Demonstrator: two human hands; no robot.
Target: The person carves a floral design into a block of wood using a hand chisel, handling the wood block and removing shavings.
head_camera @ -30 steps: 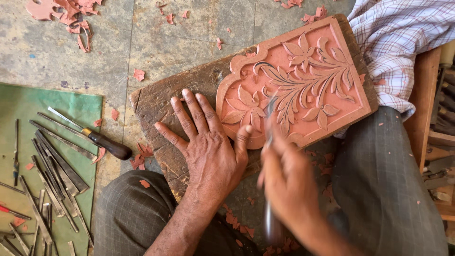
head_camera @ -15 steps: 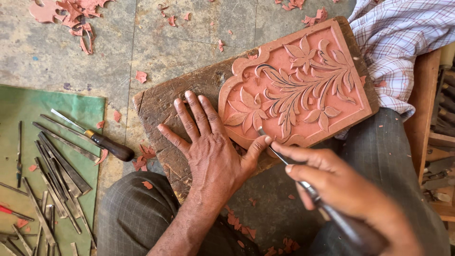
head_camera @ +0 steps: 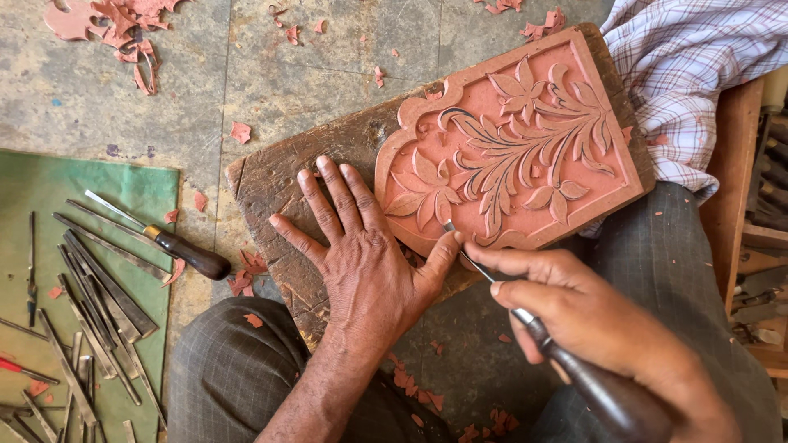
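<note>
A reddish carved panel (head_camera: 525, 148) with a flower and leaf relief lies on a dark worn wooden board (head_camera: 283, 197) across my lap. My left hand (head_camera: 361, 254) rests flat on the board, fingers spread, its thumb against the panel's lower edge. My right hand (head_camera: 574, 312) grips a carving chisel (head_camera: 566, 361) with a dark wooden handle. The chisel's thin metal tip touches the panel's lower edge beside my left thumb.
A green mat (head_camera: 74, 287) at the left carries several metal carving tools, and one dark-handled chisel (head_camera: 164, 242) lies at its edge. Reddish chips (head_camera: 115, 25) are scattered on the stone floor. A checked cloth (head_camera: 698, 74) and a wooden rack (head_camera: 755, 221) sit at the right.
My right hand has swung from upright over the panel's lower edge to a low angle at the right, the chisel tip now at the edge. My left hand has barely moved.
</note>
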